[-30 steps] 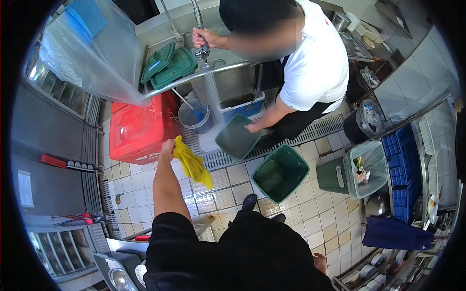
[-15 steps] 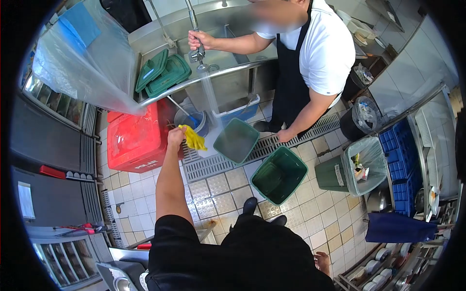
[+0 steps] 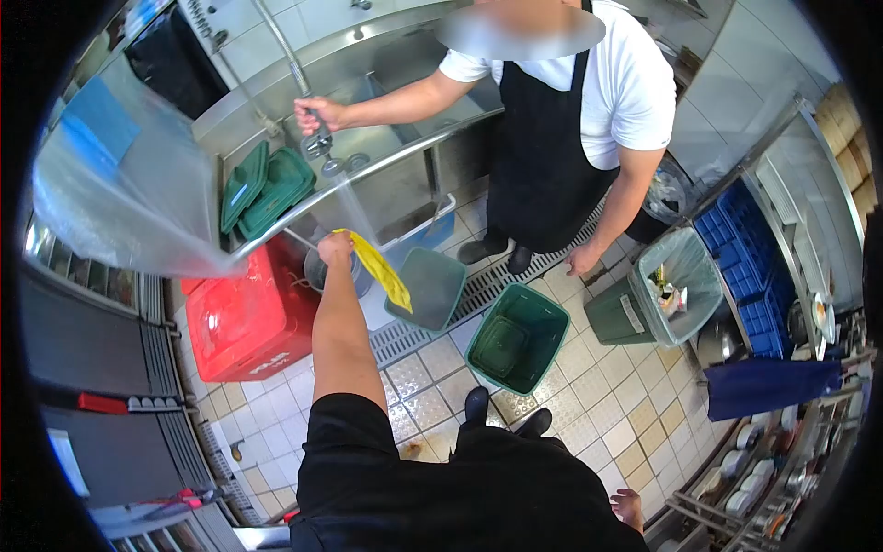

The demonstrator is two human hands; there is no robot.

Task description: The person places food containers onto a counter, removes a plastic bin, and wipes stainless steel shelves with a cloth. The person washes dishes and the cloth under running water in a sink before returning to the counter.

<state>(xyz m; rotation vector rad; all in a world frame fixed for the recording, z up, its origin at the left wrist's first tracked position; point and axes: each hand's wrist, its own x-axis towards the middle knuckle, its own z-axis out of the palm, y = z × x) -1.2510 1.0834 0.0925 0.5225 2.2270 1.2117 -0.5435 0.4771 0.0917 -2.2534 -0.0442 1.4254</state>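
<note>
In left hand [image 3: 335,247], one yellow cloth [image 3: 380,272]; beyond, two lids [image 3: 275,195]

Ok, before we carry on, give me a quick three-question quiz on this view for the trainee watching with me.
1. Multiple choice: what does the left hand hold?
A) a blue brush
B) a yellow cloth
C) a green bin

2. True or false: water is running from the spray tap.

3. Fill in the blank: the lids just to the left of the tap in the picture are ____ in colour.

Key:
1. B
2. True
3. green
</note>
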